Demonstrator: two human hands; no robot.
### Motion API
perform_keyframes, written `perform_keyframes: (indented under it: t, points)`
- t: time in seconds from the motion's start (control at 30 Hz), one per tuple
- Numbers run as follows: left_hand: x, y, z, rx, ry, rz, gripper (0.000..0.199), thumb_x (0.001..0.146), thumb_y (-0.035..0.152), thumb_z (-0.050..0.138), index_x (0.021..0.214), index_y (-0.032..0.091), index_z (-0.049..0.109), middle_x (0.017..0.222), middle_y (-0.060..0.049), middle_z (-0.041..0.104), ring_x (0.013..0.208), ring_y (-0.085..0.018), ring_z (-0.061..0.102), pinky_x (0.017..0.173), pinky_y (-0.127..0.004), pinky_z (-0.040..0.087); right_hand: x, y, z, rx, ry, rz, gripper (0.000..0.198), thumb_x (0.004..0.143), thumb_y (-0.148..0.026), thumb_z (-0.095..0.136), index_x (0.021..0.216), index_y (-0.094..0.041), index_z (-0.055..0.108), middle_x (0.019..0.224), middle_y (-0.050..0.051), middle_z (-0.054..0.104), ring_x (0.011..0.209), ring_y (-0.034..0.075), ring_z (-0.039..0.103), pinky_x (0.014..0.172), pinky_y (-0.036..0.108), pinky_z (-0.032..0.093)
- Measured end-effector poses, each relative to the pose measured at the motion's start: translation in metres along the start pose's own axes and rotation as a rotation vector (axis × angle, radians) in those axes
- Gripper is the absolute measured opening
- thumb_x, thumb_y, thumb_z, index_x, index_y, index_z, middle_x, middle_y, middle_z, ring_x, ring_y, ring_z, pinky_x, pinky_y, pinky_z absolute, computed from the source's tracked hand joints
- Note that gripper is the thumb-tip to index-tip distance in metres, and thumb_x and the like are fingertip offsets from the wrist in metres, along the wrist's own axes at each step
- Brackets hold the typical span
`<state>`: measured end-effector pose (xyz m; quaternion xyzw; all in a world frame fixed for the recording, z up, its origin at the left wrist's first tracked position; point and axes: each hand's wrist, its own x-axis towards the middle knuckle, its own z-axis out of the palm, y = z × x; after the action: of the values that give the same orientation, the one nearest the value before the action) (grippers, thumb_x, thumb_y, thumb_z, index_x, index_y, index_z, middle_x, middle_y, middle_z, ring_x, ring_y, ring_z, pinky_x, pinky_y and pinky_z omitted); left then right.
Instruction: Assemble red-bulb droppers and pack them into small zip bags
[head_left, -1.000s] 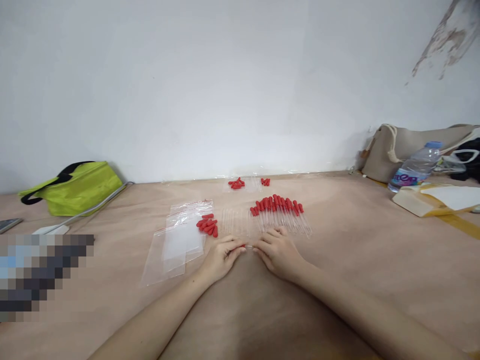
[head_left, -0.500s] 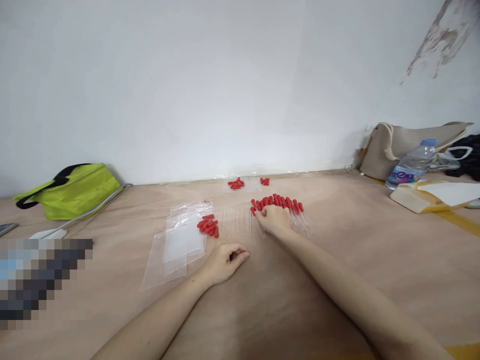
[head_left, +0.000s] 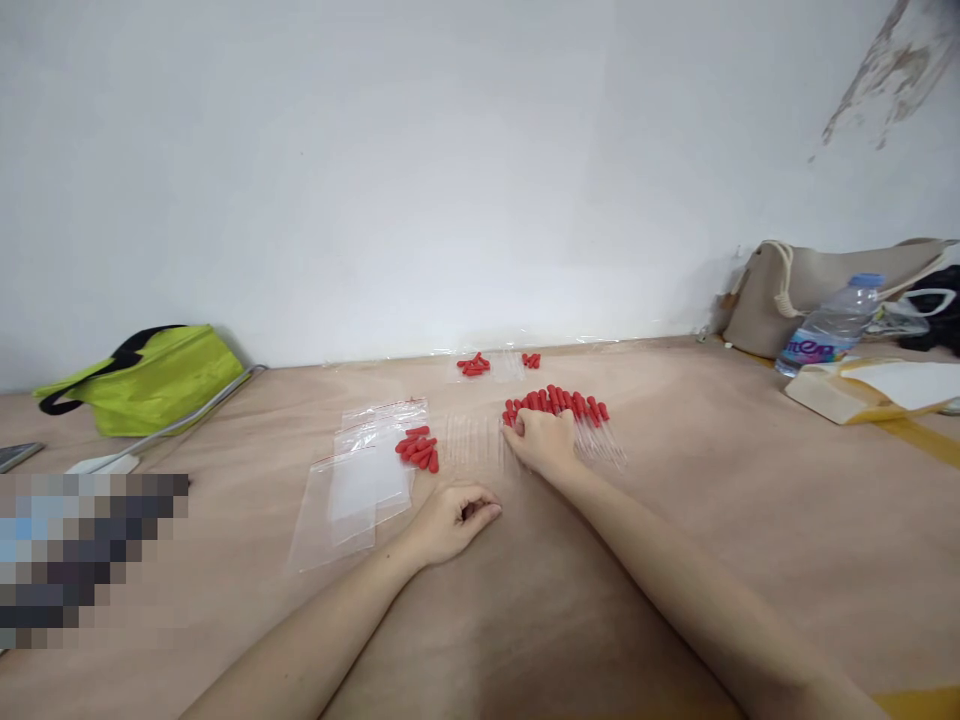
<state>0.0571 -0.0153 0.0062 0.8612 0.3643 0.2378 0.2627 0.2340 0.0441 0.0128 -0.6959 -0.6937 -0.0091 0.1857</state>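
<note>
My right hand [head_left: 546,440] lies over the left end of a row of glass droppers with red rubber bulbs [head_left: 559,400]. Its fingers are closed at the bulb end of the leftmost dropper [head_left: 508,418], and the palm side is hidden. My left hand [head_left: 454,522] rests on the table with fingers curled and thumb against them; nothing shows in it. Between the hands and the bags lie several bare glass tubes [head_left: 471,442] side by side. A pile of loose red bulbs [head_left: 418,449] sits on the edge of clear zip bags [head_left: 337,520].
By the wall lie more red bulbs [head_left: 474,365] and a clear bag of tubes [head_left: 508,366]. A lime-green pouch [head_left: 161,380] stands at left. At right are a water bottle [head_left: 825,325], a beige bag [head_left: 757,300] and an open paper packet [head_left: 832,393].
My right hand has shifted slightly at the left end of the dropper row, its fingers bending more. My left hand keeps its place. The camera view has moved a little.
</note>
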Motion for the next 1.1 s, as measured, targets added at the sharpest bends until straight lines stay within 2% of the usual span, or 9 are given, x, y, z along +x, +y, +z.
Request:
perform_keyframes:
  t: [0.13, 0.27, 0.37, 0.43, 0.57, 0.7, 0.83, 1.0, 1.1]
  points:
    - [-0.001, 0.001, 0.002, 0.026, 0.006, 0.020, 0.023, 0.084, 0.030, 0.045, 0.081, 0.018, 0.065, 0.070, -0.002, 0.064, 0.060, -0.012, 0.053, 0.057, -0.022, 0.039, -0.004, -0.009, 0.002, 0.021, -0.053, -0.021, 0.030, 0.079, -0.043, 0.043, 0.078, -0.018, 0.059, 0.079, 0.007, 0.067, 0.080, 0.020, 0.058, 0.076, 0.036, 0.021]
    - [0.001, -0.009, -0.013, 0.309, 0.263, 0.056, 0.020, 0.080, 0.032, 0.050, 0.072, 0.020, 0.064, 0.065, -0.002, 0.062, 0.067, -0.016, 0.053, 0.072, -0.030, 0.037, -0.006, -0.012, 0.004, -0.004, -0.115, 0.017, 0.032, 0.079, -0.043, 0.042, 0.079, -0.017, 0.060, 0.081, 0.009, 0.066, 0.081, 0.022, 0.058, 0.076, 0.037, 0.023]
    - [0.005, -0.026, -0.042, 0.499, 0.495, -0.115, 0.022, 0.079, 0.035, 0.050, 0.066, 0.020, 0.061, 0.068, -0.003, 0.061, 0.074, -0.019, 0.053, 0.076, -0.033, 0.035, -0.006, -0.012, 0.004, -0.011, -0.135, 0.035, 0.031, 0.079, -0.040, 0.043, 0.078, -0.016, 0.062, 0.082, 0.010, 0.066, 0.080, 0.023, 0.058, 0.077, 0.039, 0.024]
    - [0.008, -0.041, -0.062, 0.477, 0.532, -0.248, 0.020, 0.077, 0.036, 0.051, 0.071, 0.019, 0.060, 0.075, -0.004, 0.061, 0.077, -0.020, 0.053, 0.072, -0.031, 0.038, -0.005, -0.013, 0.003, -0.006, -0.144, 0.043, 0.030, 0.078, -0.038, 0.043, 0.077, -0.016, 0.063, 0.081, 0.011, 0.066, 0.079, 0.023, 0.058, 0.077, 0.039, 0.024]
    - [0.013, -0.071, -0.086, 0.304, 0.438, -0.440, 0.023, 0.073, 0.037, 0.051, 0.080, 0.018, 0.062, 0.086, -0.005, 0.063, 0.077, -0.020, 0.056, 0.068, -0.029, 0.041, -0.002, -0.017, 0.004, -0.015, -0.141, 0.051, 0.029, 0.077, -0.034, 0.043, 0.078, -0.014, 0.064, 0.079, 0.013, 0.066, 0.076, 0.024, 0.059, 0.076, 0.040, 0.025]
    - [0.026, -0.086, -0.090, 0.259, 0.376, -0.434, 0.020, 0.072, 0.034, 0.052, 0.077, 0.018, 0.062, 0.081, -0.002, 0.065, 0.076, -0.018, 0.057, 0.068, -0.027, 0.041, -0.001, -0.018, 0.003, -0.033, -0.113, 0.037, 0.030, 0.076, -0.034, 0.042, 0.077, -0.013, 0.063, 0.077, 0.014, 0.066, 0.074, 0.024, 0.059, 0.074, 0.039, 0.025]
    - [0.046, -0.097, -0.090, 0.226, 0.325, -0.452, 0.015, 0.068, 0.032, 0.056, 0.070, 0.017, 0.058, 0.070, -0.001, 0.063, 0.067, -0.017, 0.057, 0.062, -0.025, 0.041, -0.006, -0.011, -0.003, 0.030, -0.055, -0.007, 0.025, 0.076, -0.032, 0.042, 0.069, -0.016, 0.060, 0.070, 0.008, 0.066, 0.070, 0.020, 0.058, 0.072, 0.035, 0.024]
    - [0.063, -0.113, -0.092, 0.137, 0.201, -0.440, 0.019, 0.060, 0.031, 0.064, 0.070, 0.016, 0.056, 0.061, 0.002, 0.060, 0.056, -0.013, 0.055, 0.054, -0.022, 0.041, -0.030, 0.007, -0.010, 0.119, 0.077, -0.162, 0.017, 0.074, -0.028, 0.047, 0.065, -0.018, 0.056, 0.065, 0.001, 0.065, 0.060, 0.014, 0.054, 0.072, 0.032, 0.022]
    - [0.066, -0.111, -0.095, 0.115, 0.167, -0.409, 0.020, 0.059, 0.030, 0.066, 0.072, 0.016, 0.058, 0.057, 0.003, 0.058, 0.052, -0.013, 0.053, 0.051, -0.023, 0.040, -0.047, 0.020, -0.010, 0.127, 0.141, -0.228, 0.018, 0.075, -0.029, 0.049, 0.062, -0.017, 0.055, 0.061, 0.000, 0.063, 0.055, 0.012, 0.052, 0.070, 0.031, 0.022]
